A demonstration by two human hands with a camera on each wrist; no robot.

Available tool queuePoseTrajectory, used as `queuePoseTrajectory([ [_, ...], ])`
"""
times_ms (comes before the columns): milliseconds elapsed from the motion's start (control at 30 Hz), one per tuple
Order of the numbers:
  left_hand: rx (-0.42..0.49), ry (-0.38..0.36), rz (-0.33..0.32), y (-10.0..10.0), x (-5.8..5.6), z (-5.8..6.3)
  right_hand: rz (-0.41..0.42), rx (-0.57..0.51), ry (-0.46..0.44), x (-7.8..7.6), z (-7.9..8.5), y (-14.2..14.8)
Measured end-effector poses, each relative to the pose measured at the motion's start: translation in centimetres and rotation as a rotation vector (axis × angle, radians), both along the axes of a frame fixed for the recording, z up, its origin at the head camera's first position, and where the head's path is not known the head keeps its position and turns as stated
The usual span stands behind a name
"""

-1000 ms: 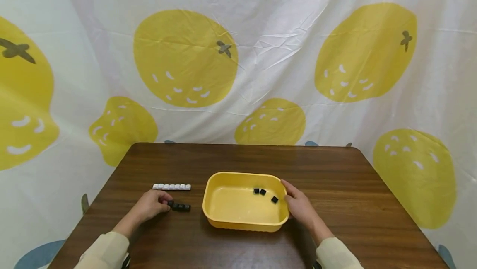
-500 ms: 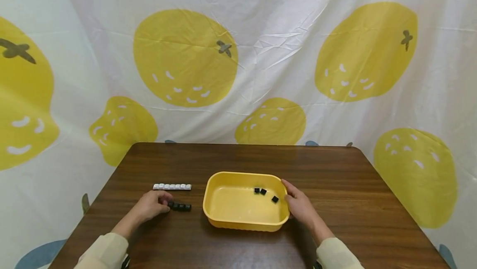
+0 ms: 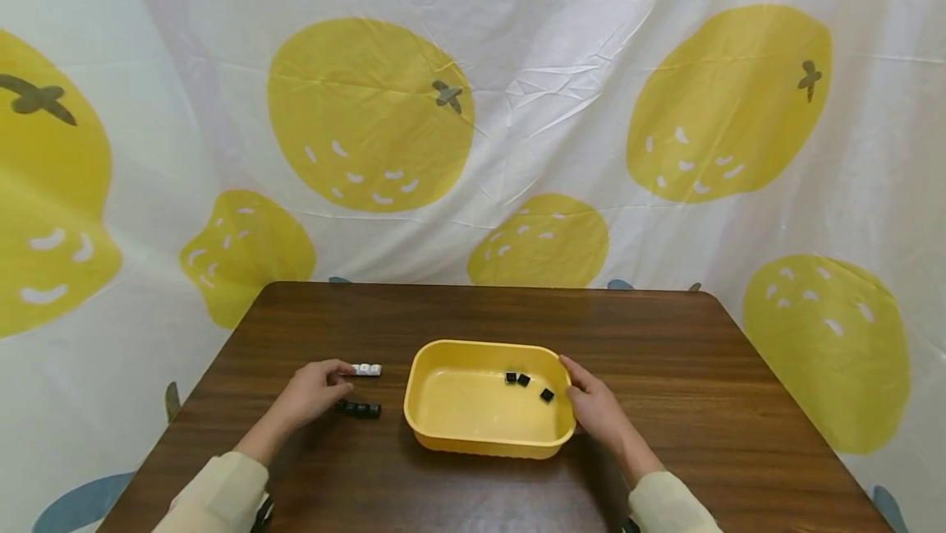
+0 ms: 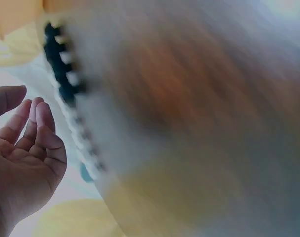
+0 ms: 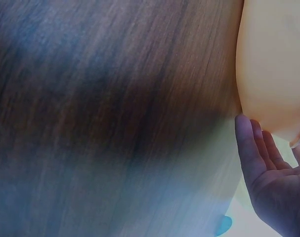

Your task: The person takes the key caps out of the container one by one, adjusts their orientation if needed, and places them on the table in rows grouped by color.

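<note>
My left hand (image 3: 314,392) is above the table's left part, its fingertips in front of the left end of a row of white keycaps (image 3: 367,369). Nearer to me lies a short row of black keycaps (image 3: 360,410). In the left wrist view, thumb and fingers stand apart with nothing between them, beside the black keycaps (image 4: 61,66) and the blurred white keycaps (image 4: 85,136). With my right hand (image 3: 597,414) I grip the right end of a yellow plastic basin (image 3: 484,447); the fingers lie along its outer wall (image 5: 273,64). Inside the basin are 3 loose black keycaps (image 3: 546,395).
The dark wooden table (image 3: 665,369) extends to the right of the basin and behind it. A white curtain (image 3: 532,130) printed with yellow lemons hangs just past the far edge.
My left hand has left the black row and moved away from me and slightly right, now hiding part of the white row. My right hand and the basin keep their place.
</note>
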State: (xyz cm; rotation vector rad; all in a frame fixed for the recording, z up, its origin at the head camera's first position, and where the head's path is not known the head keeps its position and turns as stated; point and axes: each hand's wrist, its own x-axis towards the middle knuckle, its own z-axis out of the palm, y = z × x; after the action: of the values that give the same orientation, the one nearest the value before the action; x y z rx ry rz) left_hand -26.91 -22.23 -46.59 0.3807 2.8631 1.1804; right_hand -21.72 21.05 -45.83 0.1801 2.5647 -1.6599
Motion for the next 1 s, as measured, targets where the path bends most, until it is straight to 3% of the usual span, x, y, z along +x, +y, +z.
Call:
queuePoseTrajectory([
  [367, 0.071, 0.073, -0.070, 8.3, -1.1, 2.1, 0.008, -0.026, 0.001, 0.2, 0.1, 0.1],
  [467, 0.051, 0.133, -0.053, 10.6, -1.1, 2.3, 0.003, -0.022, 0.004, 0.2, 0.0, 0.0],
  [600, -0.025, 0.204, 0.016, 12.8, -1.0, 2.3, 0.004, -0.035, 0.004, 0.3, -0.1, -0.1],
  [833, -0.068, 0.176, -0.018, 15.4, -1.2, 2.0, 0.006, -0.030, 0.009, 0.2, 0.2, -0.2],
  [1000, -0.059, 0.154, -0.088, 17.9, -1.3, 1.7, 0.005, -0.002, 0.011, 0.1, 0.3, -0.2],
])
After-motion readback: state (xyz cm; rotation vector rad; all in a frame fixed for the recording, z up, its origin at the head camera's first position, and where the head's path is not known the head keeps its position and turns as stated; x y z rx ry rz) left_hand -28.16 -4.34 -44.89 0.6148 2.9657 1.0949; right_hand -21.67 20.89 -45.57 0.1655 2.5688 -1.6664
